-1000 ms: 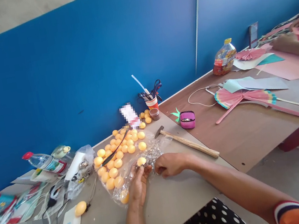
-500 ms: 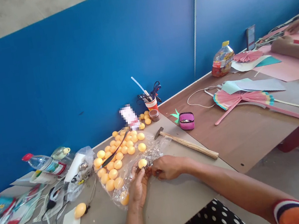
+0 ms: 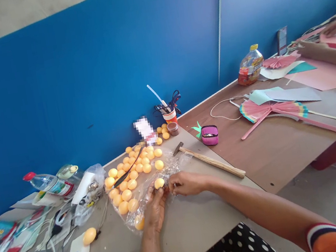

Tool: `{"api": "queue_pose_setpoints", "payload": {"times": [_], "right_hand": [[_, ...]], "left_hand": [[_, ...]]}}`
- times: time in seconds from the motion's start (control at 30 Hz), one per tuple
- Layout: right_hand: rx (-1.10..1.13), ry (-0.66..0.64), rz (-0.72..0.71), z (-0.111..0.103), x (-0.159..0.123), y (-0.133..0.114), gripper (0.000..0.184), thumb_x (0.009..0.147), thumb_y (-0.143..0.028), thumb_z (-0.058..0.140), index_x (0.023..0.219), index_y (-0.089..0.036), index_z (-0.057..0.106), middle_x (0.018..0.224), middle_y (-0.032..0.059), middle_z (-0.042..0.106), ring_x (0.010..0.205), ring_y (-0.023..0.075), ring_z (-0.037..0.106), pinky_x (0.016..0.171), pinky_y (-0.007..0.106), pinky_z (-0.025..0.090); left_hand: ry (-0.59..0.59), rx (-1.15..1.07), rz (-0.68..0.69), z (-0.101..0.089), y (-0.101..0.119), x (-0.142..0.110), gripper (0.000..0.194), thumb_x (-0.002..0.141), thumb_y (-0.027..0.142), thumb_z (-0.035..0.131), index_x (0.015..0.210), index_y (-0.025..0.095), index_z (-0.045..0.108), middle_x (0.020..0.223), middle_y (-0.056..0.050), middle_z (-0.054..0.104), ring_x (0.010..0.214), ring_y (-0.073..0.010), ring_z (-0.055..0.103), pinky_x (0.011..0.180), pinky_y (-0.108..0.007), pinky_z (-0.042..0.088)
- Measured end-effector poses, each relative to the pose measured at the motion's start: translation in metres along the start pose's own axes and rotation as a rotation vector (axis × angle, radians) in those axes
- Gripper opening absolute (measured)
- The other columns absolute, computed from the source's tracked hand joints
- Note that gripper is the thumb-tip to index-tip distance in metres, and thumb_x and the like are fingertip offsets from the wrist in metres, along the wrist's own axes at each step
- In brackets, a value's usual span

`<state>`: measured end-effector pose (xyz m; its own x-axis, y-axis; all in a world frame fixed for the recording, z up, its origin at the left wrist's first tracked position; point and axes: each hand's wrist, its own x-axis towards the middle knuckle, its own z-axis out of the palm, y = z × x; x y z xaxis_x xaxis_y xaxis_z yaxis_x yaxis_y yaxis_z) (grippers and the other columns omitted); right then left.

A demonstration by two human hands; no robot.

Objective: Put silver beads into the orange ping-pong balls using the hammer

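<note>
- Inside the desk [image 3: 187, 222] edge, my left grip [image 3: 156, 207] pinches a yellow ball [image 3: 159, 183].
- Right grip [image 3: 185, 183] curled beside it, contents I can't tell.
- Beyond, a hammer [image 3: 213, 162] limits room.

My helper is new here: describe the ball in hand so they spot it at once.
Start at the blue wall, then drop to the table below, where many orange balls lie spread. At their near right side is the person's left hand, with the right hand close beside it. The ball you want is the one held in that left hand; its neighbours lie unheld.
</note>
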<state>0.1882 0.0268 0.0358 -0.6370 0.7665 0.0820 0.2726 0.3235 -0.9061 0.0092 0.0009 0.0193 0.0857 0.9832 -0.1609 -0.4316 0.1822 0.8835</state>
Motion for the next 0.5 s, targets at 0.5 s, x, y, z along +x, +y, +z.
{"api": "queue_pose_setpoints", "payload": {"times": [0.5], "right_hand": [[0.865, 0.145, 0.107, 0.0039, 0.0081, 0.0054, 0.027, 0.065, -0.034, 0.074, 0.077, -0.013, 0.062, 0.059, -0.0039, 0.058, 0.046, 0.0062, 0.047, 0.049, 0.021, 0.034]], "left_hand": [[-0.016, 0.012, -0.013, -0.0013, 0.0004, -0.0017, 0.038, 0.068, 0.025, 0.078, 0.103, 0.02, 0.063, 0.101, -0.003, 0.069, 0.087, -0.0187, 0.067, 0.087, -0.035, 0.051]]}}
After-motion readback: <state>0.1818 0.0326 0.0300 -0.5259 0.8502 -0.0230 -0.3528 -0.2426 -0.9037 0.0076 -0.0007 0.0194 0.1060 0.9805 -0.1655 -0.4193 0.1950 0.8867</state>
